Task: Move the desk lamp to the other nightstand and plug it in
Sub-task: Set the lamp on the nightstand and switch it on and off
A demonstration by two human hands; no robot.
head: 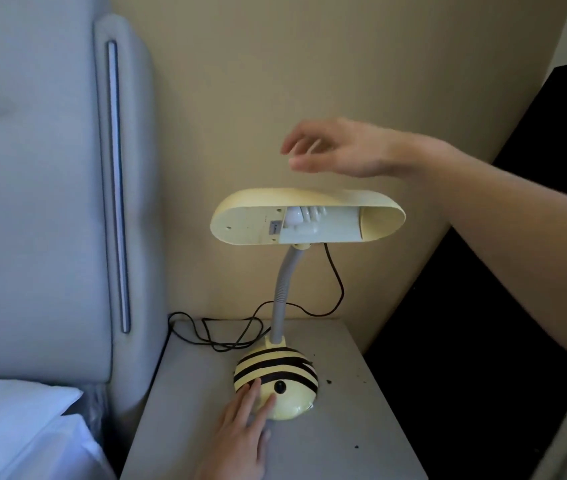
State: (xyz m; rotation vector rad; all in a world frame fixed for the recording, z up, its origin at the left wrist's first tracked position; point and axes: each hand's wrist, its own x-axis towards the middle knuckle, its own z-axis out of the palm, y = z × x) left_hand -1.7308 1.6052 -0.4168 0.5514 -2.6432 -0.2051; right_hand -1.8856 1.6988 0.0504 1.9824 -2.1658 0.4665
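Note:
A desk lamp stands on a grey nightstand (327,441). Its pale yellow oblong shade (251,223) tops a grey bendable neck (284,289), and its round base (275,372) is yellow with black stripes and a black button. My left hand (240,431) lies on the nightstand with straight fingers touching the front of the base. Above the shade, without touching it, my right hand (341,150) hovers with its fingers spread and relaxed. The lamp's black cord (226,336) loops behind the base and climbs the wall behind the shade; its plug is hidden.
A grey padded headboard (50,202) rises at the left, with a white pillow (18,417) below it. The beige wall (310,64) is close behind the lamp. A dark panel (483,341) stands right of the nightstand. Small dark crumbs dot the nightstand top.

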